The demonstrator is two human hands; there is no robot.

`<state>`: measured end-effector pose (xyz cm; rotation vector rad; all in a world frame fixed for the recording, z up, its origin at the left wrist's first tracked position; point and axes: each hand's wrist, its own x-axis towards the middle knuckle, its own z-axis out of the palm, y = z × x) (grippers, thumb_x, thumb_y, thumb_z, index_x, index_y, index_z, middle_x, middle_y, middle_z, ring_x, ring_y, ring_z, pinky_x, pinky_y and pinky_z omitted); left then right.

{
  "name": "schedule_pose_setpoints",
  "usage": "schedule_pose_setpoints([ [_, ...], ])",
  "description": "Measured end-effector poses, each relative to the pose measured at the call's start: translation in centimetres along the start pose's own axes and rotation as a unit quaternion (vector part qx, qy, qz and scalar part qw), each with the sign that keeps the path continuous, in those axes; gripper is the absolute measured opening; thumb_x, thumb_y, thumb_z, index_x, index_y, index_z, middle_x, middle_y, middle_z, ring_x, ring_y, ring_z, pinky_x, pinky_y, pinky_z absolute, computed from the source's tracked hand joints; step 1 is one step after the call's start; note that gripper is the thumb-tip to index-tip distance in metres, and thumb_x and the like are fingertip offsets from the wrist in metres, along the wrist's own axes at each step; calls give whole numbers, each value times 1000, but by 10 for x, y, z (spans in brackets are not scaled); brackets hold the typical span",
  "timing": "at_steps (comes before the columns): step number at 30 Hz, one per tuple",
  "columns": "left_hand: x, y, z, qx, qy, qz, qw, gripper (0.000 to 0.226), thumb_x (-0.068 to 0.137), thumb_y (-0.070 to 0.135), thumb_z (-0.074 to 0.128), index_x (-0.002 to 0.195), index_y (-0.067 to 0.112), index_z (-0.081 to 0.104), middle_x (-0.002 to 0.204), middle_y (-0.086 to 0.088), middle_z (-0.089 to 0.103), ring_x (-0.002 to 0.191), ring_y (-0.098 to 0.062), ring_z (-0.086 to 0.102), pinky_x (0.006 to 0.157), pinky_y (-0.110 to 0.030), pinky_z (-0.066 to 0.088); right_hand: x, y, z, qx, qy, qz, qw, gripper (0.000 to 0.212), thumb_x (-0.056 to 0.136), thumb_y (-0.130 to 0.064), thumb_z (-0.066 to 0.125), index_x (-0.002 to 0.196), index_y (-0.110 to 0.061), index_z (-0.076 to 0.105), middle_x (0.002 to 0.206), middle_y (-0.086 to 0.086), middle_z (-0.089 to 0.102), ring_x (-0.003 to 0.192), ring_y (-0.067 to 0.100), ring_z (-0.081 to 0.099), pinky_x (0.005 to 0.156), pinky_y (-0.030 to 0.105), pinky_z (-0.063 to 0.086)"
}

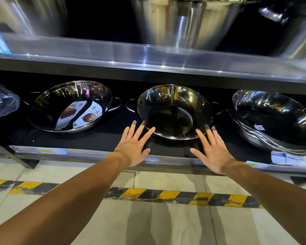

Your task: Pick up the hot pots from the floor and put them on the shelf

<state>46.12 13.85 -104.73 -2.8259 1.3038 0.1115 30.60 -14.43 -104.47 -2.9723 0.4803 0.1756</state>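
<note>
Three shiny steel hot pots lean on the black-lined lower shelf. The middle hot pot has a divider and two loop handles. My left hand is flat with spread fingers just left of its front rim, the fingertips at or touching the rim. My right hand is spread the same way at the rim's right front. Neither hand holds anything. A left hot pot carries paper labels inside. At the right edge lies a stack of hot pots.
An upper steel shelf overhangs the pots, with large steel stockpots on it. A plastic-wrapped bundle sits at the far left. Pale floor tiles with a yellow-black hazard stripe lie below the shelf edge.
</note>
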Motion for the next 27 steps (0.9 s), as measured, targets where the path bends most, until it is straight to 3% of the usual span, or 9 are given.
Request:
schedule_pose_setpoints([
  [5, 3, -16, 7, 10, -8, -22, 1000, 81, 100, 50, 35, 148, 37, -29, 161, -1, -33, 150, -32, -24, 124, -48, -5, -3, -16, 1, 5, -10, -11, 1000, 83, 88, -78, 12, 154, -40, -20, 166, 5, -17, 145, 23, -37, 123, 43, -9],
  [14, -2, -21, 1, -20, 11, -7, 1000, 90, 96, 51, 46, 152, 38, -24, 162, -1, -32, 151, -33, -19, 124, -50, -2, 3, -12, -16, 16, -53, -8, 998, 75, 97, -68, 23, 157, -39, -11, 167, -1, -19, 146, 21, -34, 122, 43, -9],
  [17, -15, -52, 1, 19, 32, -148, 988, 94, 94, 54, 44, 154, 27, -24, 164, -11, -24, 151, -43, -11, 122, -55, 1, 0, -15, -22, 12, -46, -11, 999, 73, 98, -66, 24, 157, -39, -9, 167, 0, -14, 148, 25, -30, 121, 44, -10],
  [20, -39, -96, 9, 29, -17, -292, 956, 91, 95, 60, 34, 156, 18, -18, 164, -18, -18, 149, -48, -12, 121, -58, 3, -5, -20, -17, 5, -35, -41, 999, 71, 98, -65, 24, 155, -44, -13, 168, 0, -13, 150, 29, -26, 121, 45, -14],
  [24, -61, -122, 16, 20, -75, -299, 951, 85, 97, 63, 25, 156, 19, -18, 163, -14, -26, 149, -42, -20, 123, -52, 3, -5, -24, -16, 2, -51, -46, 998, 70, 98, -66, 23, 155, -46, -12, 168, -1, -12, 151, 30, -22, 121, 46, -14],
  [27, -60, -119, 5, 3, -55, -276, 960, 81, 98, 61, 25, 156, 24, -18, 164, -13, -23, 150, -41, -18, 123, -51, -1, -6, -33, -22, 1, 17, -76, 997, 68, 100, -62, 24, 158, -40, -3, 169, 0, 3, 154, 28, -10, 122, 43, -12],
])
